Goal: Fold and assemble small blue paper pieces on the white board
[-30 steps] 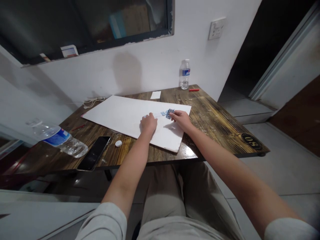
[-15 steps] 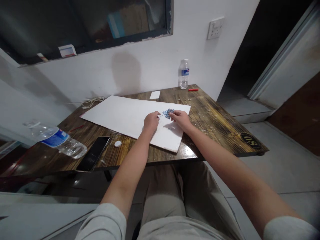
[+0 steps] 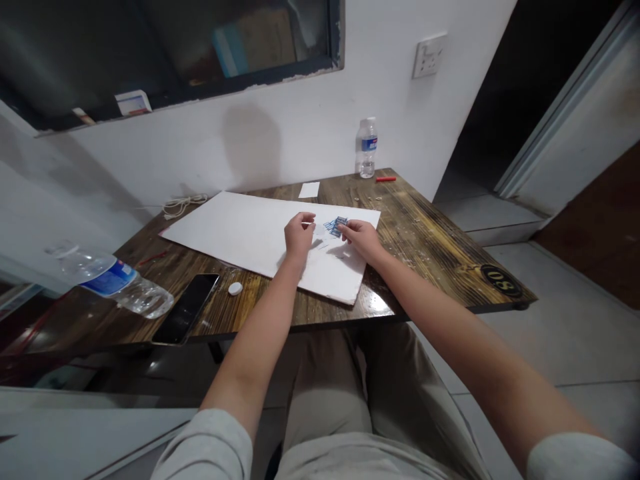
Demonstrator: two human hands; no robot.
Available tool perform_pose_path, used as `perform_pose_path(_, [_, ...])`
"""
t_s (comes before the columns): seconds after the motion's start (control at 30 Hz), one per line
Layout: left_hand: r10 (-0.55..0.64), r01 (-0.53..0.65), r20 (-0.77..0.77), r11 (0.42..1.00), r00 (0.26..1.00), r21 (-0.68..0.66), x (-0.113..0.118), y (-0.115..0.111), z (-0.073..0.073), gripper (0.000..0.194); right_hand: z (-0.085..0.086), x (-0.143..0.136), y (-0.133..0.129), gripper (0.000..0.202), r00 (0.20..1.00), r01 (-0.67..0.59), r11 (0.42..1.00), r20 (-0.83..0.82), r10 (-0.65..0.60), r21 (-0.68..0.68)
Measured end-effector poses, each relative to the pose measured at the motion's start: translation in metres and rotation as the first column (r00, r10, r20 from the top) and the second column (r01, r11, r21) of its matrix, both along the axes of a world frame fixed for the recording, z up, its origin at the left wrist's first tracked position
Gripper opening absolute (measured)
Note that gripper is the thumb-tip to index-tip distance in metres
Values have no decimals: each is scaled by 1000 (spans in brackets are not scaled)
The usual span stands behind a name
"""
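My right hand [image 3: 364, 240] pinches a small flat blue piece [image 3: 339, 226] with dark slots or strips, too small to make out fully. Thin blue lines stick out from its left side. To the left of it is my left hand [image 3: 299, 235], with thumb and forefinger a little apart and nothing visible between them. Both hands are above a large white board [image 3: 240, 227] that lies at an angle on the wooden table [image 3: 430, 267]. Shadows of the hands fall on the board.
A clear bottle [image 3: 367, 148] stands at the back by the wall, near a red stick [image 3: 386, 179] and a white paper [image 3: 309, 190]. On the left are a lying bottle [image 3: 120, 280], a phone [image 3: 187, 308], a white cap [image 3: 235, 289] and a coiled cable [image 3: 183, 205].
My left hand has drawn back slightly to the left and lifted its fingers from beside the blue piece. My right hand keeps its hold in nearly the same place.
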State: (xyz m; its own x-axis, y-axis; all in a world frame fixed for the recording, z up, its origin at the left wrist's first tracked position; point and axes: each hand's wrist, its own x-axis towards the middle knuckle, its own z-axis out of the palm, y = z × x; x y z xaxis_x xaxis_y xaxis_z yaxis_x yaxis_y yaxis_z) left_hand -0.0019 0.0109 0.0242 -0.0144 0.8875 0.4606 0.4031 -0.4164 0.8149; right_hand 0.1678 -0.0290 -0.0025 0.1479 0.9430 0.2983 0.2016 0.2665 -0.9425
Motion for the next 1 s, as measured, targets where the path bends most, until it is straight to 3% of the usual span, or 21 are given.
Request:
perform_pose_path(0.17, [-85, 80, 149, 996, 985, 41, 5, 0, 1, 18, 1, -1, -1, 35, 998, 37, 999, 47, -36, -31])
perform_pose_path(0.33, [-277, 253, 182, 956, 943, 146, 12, 3, -7, 13, 4, -2, -2, 35, 994, 39, 995, 109, -29, -87])
perform_pose_path(0.43, [-364, 336, 98, 914, 926, 227, 14, -1, -7, 11, 4, -2, -2, 34, 995, 25, 996, 98, -16, -85])
perform_pose_path(0.57, [-406, 425, -129, 832, 904, 356, 14, -11, 0, 6, 4, 0, -3, 38, 997, 15, 997, 79, -9, -78])
perform_pose_path(0.73, [-436, 541, -325, 734, 839, 411, 13, -16, 3, 7, 4, -1, -3, 48, 990, -109, 994, -88, 108, -4])
perform_pose_path(0.8, [-443, 550, -335, 740, 832, 387, 13, -16, 3, 7, 4, -2, -2, 51, 983, -141, 990, -115, 142, 18])
perform_pose_path(1.0, [-415, 479, -286, 854, 863, 205, 12, -20, 5, 8, 5, -2, -2, 50, 984, -150, 988, -94, 152, 36])
